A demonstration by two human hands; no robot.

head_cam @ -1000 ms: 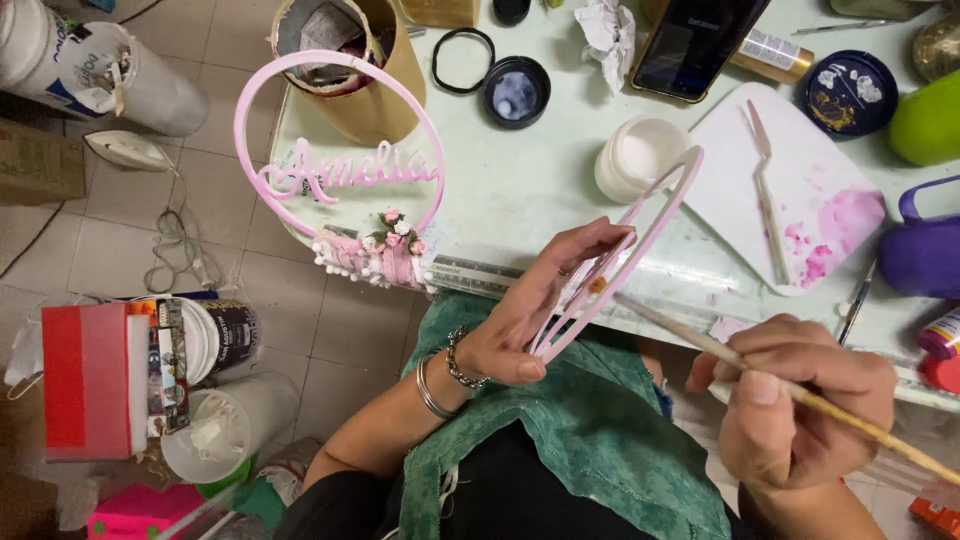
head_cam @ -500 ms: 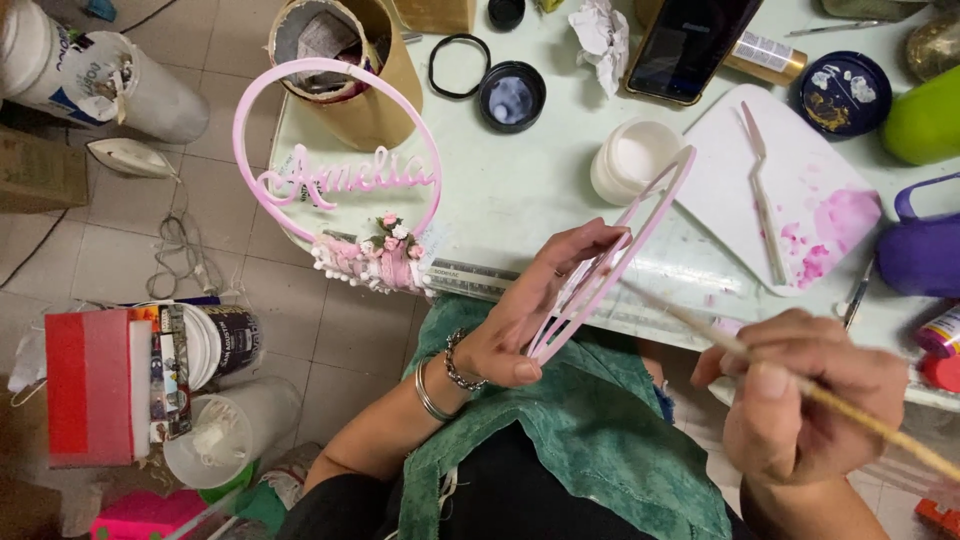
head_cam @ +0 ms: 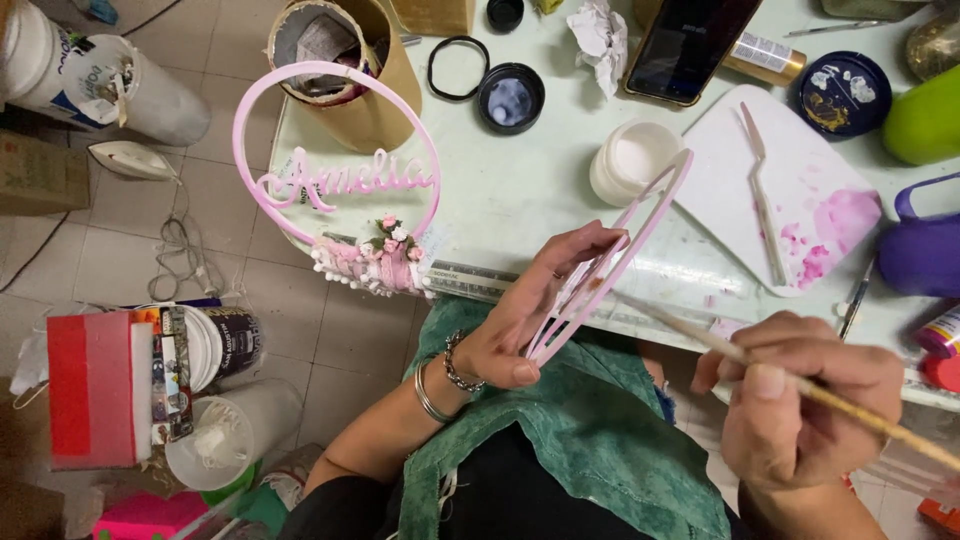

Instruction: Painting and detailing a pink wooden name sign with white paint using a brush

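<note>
My left hand (head_cam: 535,310) holds a pink ring-shaped hoop (head_cam: 640,235) on edge, tilted up toward the table. My right hand (head_cam: 800,400) grips a thin wooden paintbrush (head_cam: 700,335) whose tip touches the inner side of the hoop near my left fingers. A finished pink hoop with a cursive word and small flowers (head_cam: 335,180) hangs over the table's left edge. A white palette board with pink paint smears (head_cam: 800,190) lies to the right, a palette knife (head_cam: 762,195) on it.
On the pale green table (head_cam: 500,180) stand a white open jar (head_cam: 635,160), a black lid (head_cam: 510,98), a black ring (head_cam: 458,68), a phone (head_cam: 695,45), a cardboard tube (head_cam: 350,70) and a purple container (head_cam: 920,250). Buckets and cans (head_cam: 215,400) crowd the tiled floor.
My right hand has shifted slightly right and the brush tip has slid a little along the hoop. The left hand and hoop stay nearly still.
</note>
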